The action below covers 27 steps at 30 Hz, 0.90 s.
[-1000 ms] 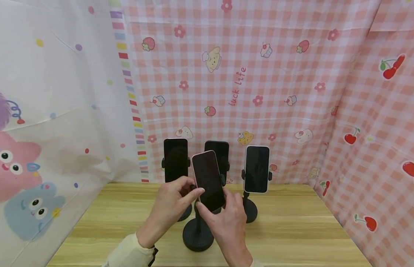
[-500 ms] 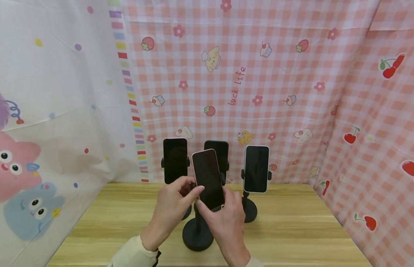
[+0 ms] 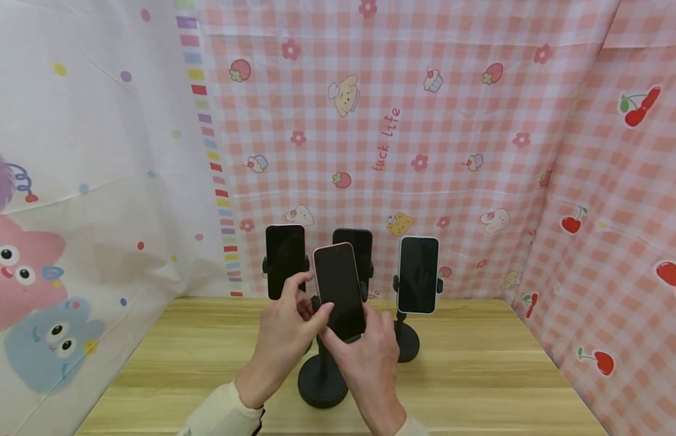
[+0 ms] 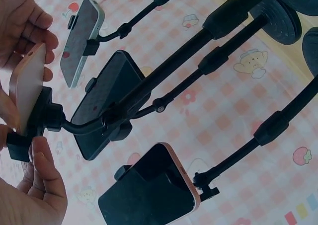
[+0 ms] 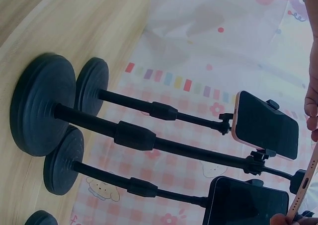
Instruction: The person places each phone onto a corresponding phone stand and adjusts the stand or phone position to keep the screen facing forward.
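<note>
A pink-edged smartphone (image 3: 339, 292), dark screen facing me, leans slightly left in front of the other phones. Behind it sits the black clamp (image 4: 39, 118) of a phone stand, whose round base (image 3: 322, 381) rests on the table. My left hand (image 3: 285, 336) pinches the clamp's arm at the phone's left edge, thumb in front and fingers behind, with the index finger raised. My right hand (image 3: 366, 357) grips the phone's lower part between thumb and fingers. In the right wrist view, the phone's bottom edge (image 5: 304, 183) shows its port; most of the right hand is out of frame.
Close behind stand a left phone (image 3: 285, 260), a black phone (image 3: 362, 245), partly hidden, and a white-edged phone (image 3: 418, 275), each clamped on a black stand. The wooden table (image 3: 479, 375) meets a checked cloth (image 3: 457, 121) at the back.
The held phone has turned a little more upright. My left index finger has lifted away from the clamp, while my right hand keeps its grip. The other phones stay put.
</note>
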Motion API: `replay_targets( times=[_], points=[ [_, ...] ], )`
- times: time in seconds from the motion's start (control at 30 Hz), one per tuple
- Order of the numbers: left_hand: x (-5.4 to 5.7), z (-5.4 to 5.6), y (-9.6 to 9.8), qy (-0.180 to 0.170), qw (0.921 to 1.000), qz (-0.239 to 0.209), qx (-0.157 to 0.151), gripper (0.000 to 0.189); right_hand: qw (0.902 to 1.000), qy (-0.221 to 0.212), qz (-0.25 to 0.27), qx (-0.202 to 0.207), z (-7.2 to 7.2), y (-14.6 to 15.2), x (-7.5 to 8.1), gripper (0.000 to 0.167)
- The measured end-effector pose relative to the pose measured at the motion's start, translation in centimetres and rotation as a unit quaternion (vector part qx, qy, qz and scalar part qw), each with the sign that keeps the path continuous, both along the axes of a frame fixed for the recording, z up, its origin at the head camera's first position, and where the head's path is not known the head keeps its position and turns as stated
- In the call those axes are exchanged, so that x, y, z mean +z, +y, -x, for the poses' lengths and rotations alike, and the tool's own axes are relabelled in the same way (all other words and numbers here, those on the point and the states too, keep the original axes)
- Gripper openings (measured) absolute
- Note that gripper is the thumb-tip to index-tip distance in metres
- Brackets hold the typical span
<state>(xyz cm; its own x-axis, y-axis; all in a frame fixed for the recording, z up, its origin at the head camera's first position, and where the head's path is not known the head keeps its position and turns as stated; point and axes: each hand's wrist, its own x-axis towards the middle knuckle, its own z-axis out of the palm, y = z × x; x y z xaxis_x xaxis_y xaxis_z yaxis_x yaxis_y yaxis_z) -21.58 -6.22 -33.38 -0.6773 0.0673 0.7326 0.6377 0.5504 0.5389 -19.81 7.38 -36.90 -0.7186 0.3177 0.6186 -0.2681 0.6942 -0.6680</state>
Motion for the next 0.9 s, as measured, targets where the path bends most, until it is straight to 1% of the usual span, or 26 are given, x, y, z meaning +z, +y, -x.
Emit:
replay_targets(
  times=[0.1,0.27,0.63,0.77,0.9],
  points=[
    [-0.20,0.02,0.07,0.012,0.9999,0.001,0.005,0.054,0.9999,-0.008,-0.007,-0.013,0.00,-0.13,0.03,0.068],
    [-0.44,0.06,0.05,0.014,0.9998,0.004,0.010,0.051,0.9991,-0.024,-0.019,-0.031,-0.03,-0.37,0.02,0.068],
    [-0.53,0.01,-0.07,-0.011,0.9997,-0.019,-0.009,0.049,0.9981,-0.034,-0.024,-0.046,-0.27,-0.64,0.01,0.072],
    [-0.60,-0.05,-0.03,-0.031,0.9990,-0.026,-0.017,0.050,0.9973,-0.055,-0.023,-0.042,-0.36,-0.71,0.12,0.074],
    [-0.54,-0.07,-0.02,-0.043,0.9980,-0.035,-0.029,0.050,0.9961,-0.081,-0.015,-0.031,-0.39,-0.64,0.18,0.078]
  ],
)
